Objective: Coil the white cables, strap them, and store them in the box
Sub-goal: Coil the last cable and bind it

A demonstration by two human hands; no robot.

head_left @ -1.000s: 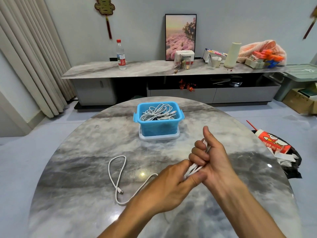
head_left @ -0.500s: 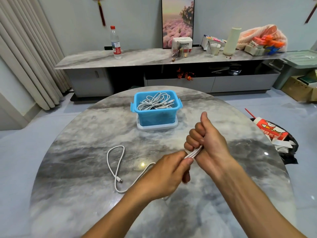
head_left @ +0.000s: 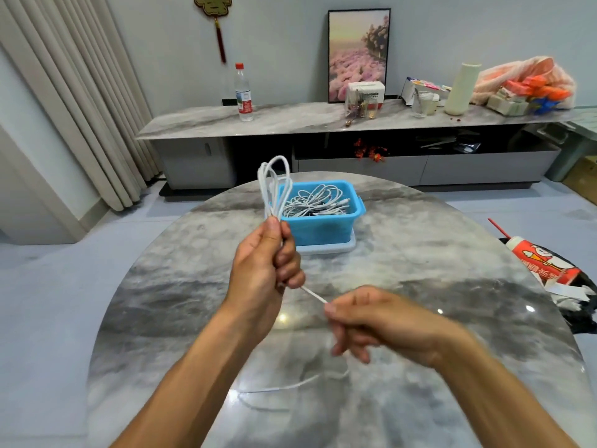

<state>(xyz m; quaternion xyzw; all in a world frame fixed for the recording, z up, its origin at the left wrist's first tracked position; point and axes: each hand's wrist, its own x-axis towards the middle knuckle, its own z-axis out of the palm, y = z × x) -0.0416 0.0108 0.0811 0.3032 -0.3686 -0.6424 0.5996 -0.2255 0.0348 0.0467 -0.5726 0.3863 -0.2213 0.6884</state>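
While left hand clenches coiled white cable and right hand pinches its free tail: coiling step. Next, judged: wrap tail, strap, place in blue box.

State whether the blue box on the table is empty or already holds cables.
It holds cables: the blue box has no lid on, and a loose tangle of white cables lies inside.

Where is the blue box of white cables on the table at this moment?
In the head view, the blue box sits at the table's far middle, just beyond and right of the left hand holding the cable loops.
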